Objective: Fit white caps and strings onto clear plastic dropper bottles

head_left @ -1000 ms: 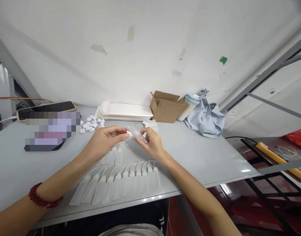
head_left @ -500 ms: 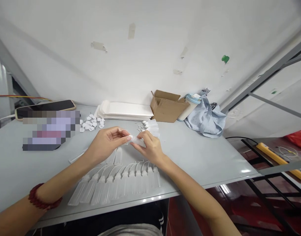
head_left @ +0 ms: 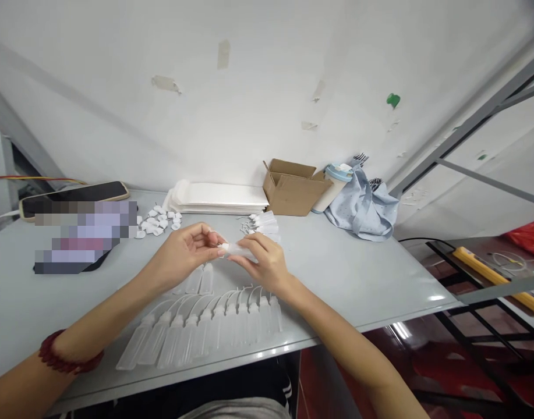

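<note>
A translucent plastic bottle (head_left: 240,251) lies sideways between my hands above the table. My right hand (head_left: 267,259) is wrapped round its body. At the bottle's neck, my left hand (head_left: 192,250) pinches a small white cap (head_left: 224,247) between thumb and fingers; its fingertips partly hide the cap. Below my hands, several similar bottles (head_left: 205,334) with thin curved tubes at their caps lie in a row along the table's near side. A few more bottles (head_left: 201,280) lie under my left hand. Past my right hand is a small pile of capped bottles (head_left: 265,223).
Loose white caps (head_left: 155,222) lie at the left, by a phone (head_left: 81,198) and a blurred-out item. Along the wall are a white stack (head_left: 223,196), an open cardboard box (head_left: 295,189), a lidded cup (head_left: 334,189) and blue cloth (head_left: 363,209).
My fingers have shifted slightly on the bottle, and more of its body shows between my hands. The camera view has moved a little, so the scene sits slightly further left.
</note>
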Demonstrator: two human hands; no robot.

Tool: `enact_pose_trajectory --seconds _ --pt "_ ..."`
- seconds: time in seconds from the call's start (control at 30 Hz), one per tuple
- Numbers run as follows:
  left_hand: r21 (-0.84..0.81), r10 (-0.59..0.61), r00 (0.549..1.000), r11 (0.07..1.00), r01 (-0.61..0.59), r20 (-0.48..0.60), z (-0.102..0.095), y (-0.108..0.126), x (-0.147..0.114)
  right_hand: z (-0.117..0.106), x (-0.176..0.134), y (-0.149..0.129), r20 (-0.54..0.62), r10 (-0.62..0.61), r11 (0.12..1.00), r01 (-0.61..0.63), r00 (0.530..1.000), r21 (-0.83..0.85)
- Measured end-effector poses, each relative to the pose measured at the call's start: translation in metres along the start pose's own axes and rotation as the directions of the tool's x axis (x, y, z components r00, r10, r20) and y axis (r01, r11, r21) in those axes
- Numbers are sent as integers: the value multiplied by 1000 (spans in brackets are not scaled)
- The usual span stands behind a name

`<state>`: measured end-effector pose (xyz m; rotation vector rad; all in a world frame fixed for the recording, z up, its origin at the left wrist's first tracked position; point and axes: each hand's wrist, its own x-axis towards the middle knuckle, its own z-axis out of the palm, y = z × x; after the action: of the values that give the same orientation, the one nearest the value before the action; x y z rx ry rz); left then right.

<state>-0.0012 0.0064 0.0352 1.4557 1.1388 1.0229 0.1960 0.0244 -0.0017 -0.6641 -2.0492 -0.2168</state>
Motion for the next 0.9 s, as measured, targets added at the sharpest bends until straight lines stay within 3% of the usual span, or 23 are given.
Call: enact_pose_trajectory --seconds 0.13,0.27,0.43,0.57,0.77,0.9 --pt "11 4 1000 1000 -4 -6 0 1 -1 -1 1 -2 17 95 990 -96 995 103" --pt "0 -44 999 999 45 26 1 1 -1 0 1 -3 -31 79 994 -76 996 78" --pt "-56 -123 984 990 131 127 -1 0 0 0 0 -5 -48 35 998 -32 998 53" --pt "19 -127 966 992 126 226 -2 2 0 -1 -1 -4 -22 44 998 -42 999 52" --pt "173 42 998 984 -49 46 2 7 -4 0 1 -3 -61 20 997 -16 998 72" --pt "148 15 998 989 -25 67 2 6 -2 -1 3 -4 -78 25 997 -19 997 74"
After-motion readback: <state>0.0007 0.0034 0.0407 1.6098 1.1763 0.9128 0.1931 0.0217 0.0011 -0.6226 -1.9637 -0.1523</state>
